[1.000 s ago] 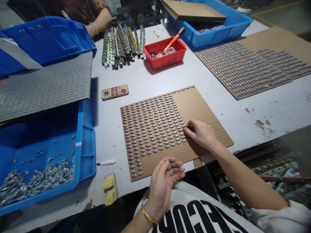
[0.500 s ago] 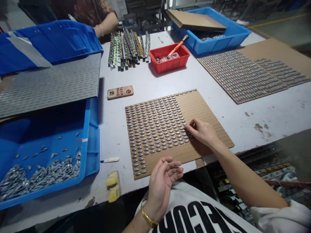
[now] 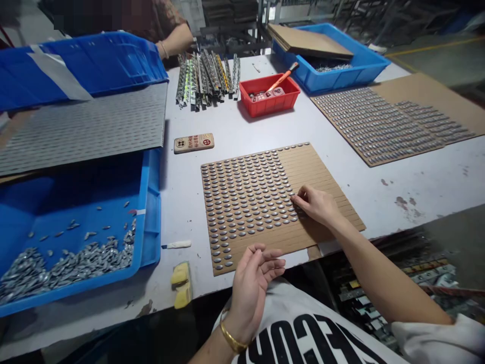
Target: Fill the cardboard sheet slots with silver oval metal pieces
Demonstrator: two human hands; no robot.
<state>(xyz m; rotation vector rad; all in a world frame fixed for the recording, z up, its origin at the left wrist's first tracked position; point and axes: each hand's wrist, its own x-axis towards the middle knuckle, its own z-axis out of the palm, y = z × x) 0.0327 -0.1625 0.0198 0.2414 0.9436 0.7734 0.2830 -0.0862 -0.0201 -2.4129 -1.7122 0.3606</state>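
A cardboard sheet (image 3: pixel 265 240) lies on the white table in front of me, with rows of small silver oval pieces (image 3: pixel 242 187) over its left and middle part. My right hand (image 3: pixel 312 202) rests over the sheet at the right end of the rows, thumb and forefinger pinched at a silver piece (image 3: pixel 293 197). Its other fingers are curled. Palm up near the sheet's front edge is my left hand (image 3: pixel 255 278), fingers spread and slightly bent. No piece can be made out in its palm.
Blue bin (image 3: pixel 149 202) of loose pieces at left; patterned sheet (image 3: pixel 94 126) above it. Red tray (image 3: pixel 271 103), metal strips (image 3: pixel 208 81), and printed block (image 3: pixel 194 143) lie behind. Blue bin (image 3: pixel 341 78) and filled sheet (image 3: pixel 375 121) at right. A person's forearm (image 3: pixel 178 40) shows beyond.
The camera view has shifted slightly, so the table and bins appear a little further right. Both hands keep nearly the same pose.
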